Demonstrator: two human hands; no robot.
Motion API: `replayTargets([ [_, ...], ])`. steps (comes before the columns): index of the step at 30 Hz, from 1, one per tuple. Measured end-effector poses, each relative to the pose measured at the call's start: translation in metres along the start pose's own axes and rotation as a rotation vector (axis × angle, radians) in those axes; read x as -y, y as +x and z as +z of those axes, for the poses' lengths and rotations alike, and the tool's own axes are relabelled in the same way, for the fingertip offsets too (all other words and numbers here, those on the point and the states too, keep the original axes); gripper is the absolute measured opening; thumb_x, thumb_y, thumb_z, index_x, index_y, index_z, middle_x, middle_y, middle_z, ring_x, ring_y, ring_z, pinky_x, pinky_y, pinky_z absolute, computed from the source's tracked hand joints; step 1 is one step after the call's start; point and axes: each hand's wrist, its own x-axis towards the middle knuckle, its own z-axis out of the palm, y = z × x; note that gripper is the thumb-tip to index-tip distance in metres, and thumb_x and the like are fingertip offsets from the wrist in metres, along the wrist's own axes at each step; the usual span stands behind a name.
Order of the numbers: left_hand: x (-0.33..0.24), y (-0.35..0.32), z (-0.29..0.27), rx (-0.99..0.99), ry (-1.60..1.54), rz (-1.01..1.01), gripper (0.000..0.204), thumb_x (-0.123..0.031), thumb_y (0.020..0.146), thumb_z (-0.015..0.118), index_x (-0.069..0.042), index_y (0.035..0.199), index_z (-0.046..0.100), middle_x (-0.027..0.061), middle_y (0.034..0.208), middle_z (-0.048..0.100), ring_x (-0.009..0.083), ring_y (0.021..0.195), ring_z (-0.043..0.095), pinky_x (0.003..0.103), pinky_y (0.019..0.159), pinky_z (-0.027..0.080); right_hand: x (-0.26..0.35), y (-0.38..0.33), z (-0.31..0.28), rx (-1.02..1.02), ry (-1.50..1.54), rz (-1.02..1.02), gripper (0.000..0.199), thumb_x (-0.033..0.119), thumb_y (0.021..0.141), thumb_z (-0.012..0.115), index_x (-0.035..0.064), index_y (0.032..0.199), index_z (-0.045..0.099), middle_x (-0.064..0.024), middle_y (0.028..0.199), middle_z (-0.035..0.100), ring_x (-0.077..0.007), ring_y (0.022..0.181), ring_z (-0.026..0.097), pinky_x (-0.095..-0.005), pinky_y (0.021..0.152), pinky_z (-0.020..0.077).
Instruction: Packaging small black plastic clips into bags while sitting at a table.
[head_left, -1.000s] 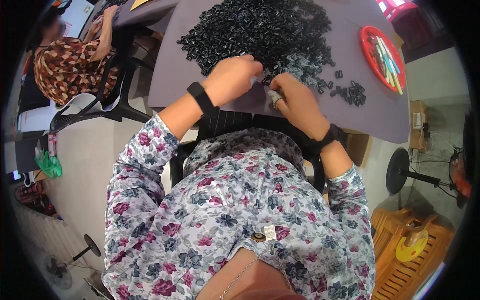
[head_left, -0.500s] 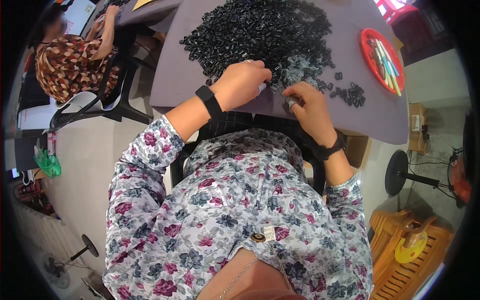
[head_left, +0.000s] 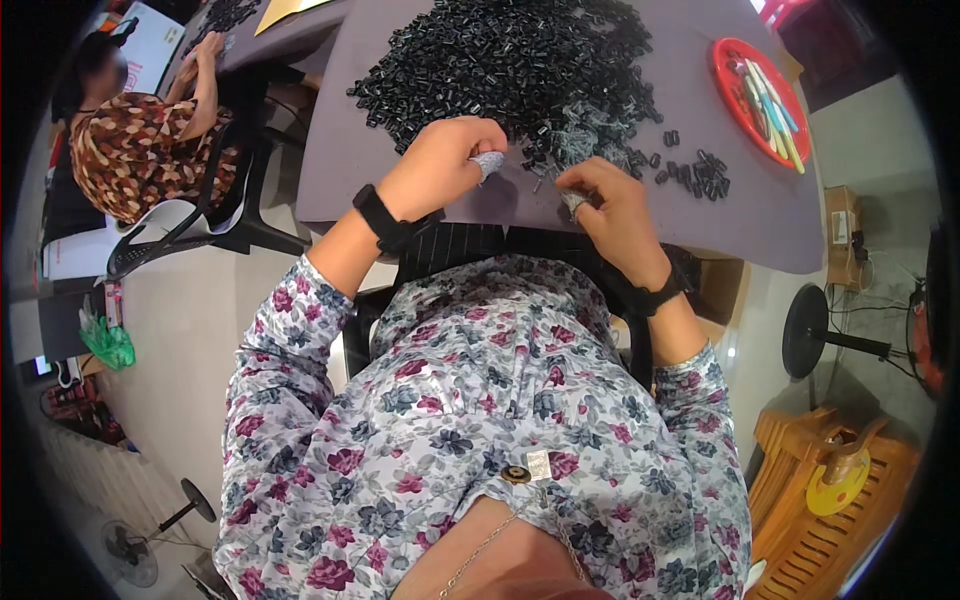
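A large pile of small black plastic pieces [head_left: 500,70] covers the table before me. At the pile's near edge lies a patch of greyish translucent bits [head_left: 585,135]. My left hand [head_left: 440,160] is held over the table's near edge, left of that patch, its fingers curled in; a pale grey wrap covers its thumb. My right hand [head_left: 615,205] is close to the near right of the patch, with fingertips and thumb brought together and a similar wrap on the thumb. Whatever either hand pinches is too small or hidden to make out.
A red tray [head_left: 718,70] with knife- or pen-like tools stands at the table's right. Several loose black pieces [head_left: 705,175] lie apart from the pile. Another person [head_left: 150,150] sits at a table on the left. A pedestal fan base [head_left: 805,330] and wooden furniture [head_left: 800,540] are right.
My left hand has moved left, away from the grey bits and my right hand, and its wrapped thumb shows more. My right hand has shifted only slightly. The view has tilted a little.
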Motion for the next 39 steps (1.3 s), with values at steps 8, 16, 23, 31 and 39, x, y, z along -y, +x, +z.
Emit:
replayTargets([
  [8, -0.019, -0.019, 0.003, 0.052, -0.693, -0.151, 0.015, 0.003, 0.095, 0.066, -0.003, 0.108, 0.07, -0.0025, 0.096, 0.07, 0.005, 0.088, 0.065, 0.021, 0.08, 0.051, 0.012, 0.016, 0.019, -0.018, 0.292, 0.044, 0.032, -0.008, 0.083, 0.062, 0.0002, 0.114, 0.069, -0.0089, 0.105, 0.074, -0.0156, 0.094, 0.071, -0.0272, 0.077, 0.0532],
  [16, -0.009, -0.025, 0.011, 0.052, -0.782, -0.096, 0.021, 0.008, 0.093, 0.06, 0.0, 0.11, 0.069, 0.0008, 0.1, 0.071, 0.0083, 0.094, 0.067, 0.024, 0.087, 0.052, 0.015, 0.019, 0.03, 0.002, 0.305, 0.024, 0.033, -0.008, 0.084, 0.064, 0.0019, 0.115, 0.068, -0.0077, 0.099, 0.072, -0.0142, 0.09, 0.068, -0.0271, 0.076, 0.0531],
  [23, -0.011, -0.026, 0.014, 0.04, -0.787, -0.137, 0.027, 0.01, 0.092, 0.056, 0.001, 0.113, 0.071, 0.0026, 0.104, 0.072, 0.0091, 0.093, 0.067, 0.024, 0.087, 0.053, 0.02, 0.018, 0.025, 0.004, 0.288, 0.026, 0.041, -0.01, 0.081, 0.061, 0.0035, 0.12, 0.065, -0.0075, 0.094, 0.072, -0.0121, 0.082, 0.067, -0.0261, 0.071, 0.0528],
  [31, -0.011, -0.025, 0.019, -0.005, -0.835, -0.222, 0.018, -0.007, 0.1, 0.064, -0.001, 0.115, 0.073, 0.0024, 0.104, 0.074, 0.0061, 0.089, 0.066, 0.022, 0.081, 0.054, 0.022, 0.017, 0.02, 0.067, 0.275, 0.08, 0.042, -0.013, 0.083, 0.057, 0.0005, 0.123, 0.062, -0.0048, 0.099, 0.068, -0.0089, 0.091, 0.063, -0.024, 0.079, 0.05],
  [39, 0.005, -0.026, 0.029, -0.005, -0.945, -0.208, 0.019, -0.014, 0.103, 0.063, -0.001, 0.116, 0.069, 0.0028, 0.097, 0.07, 0.0087, 0.082, 0.064, 0.022, 0.076, 0.053, 0.025, 0.02, 0.024, 0.046, 0.318, 0.065, 0.041, -0.011, 0.083, 0.059, 0.0017, 0.122, 0.063, -0.006, 0.097, 0.07, -0.01, 0.086, 0.065, -0.0251, 0.076, 0.0514],
])
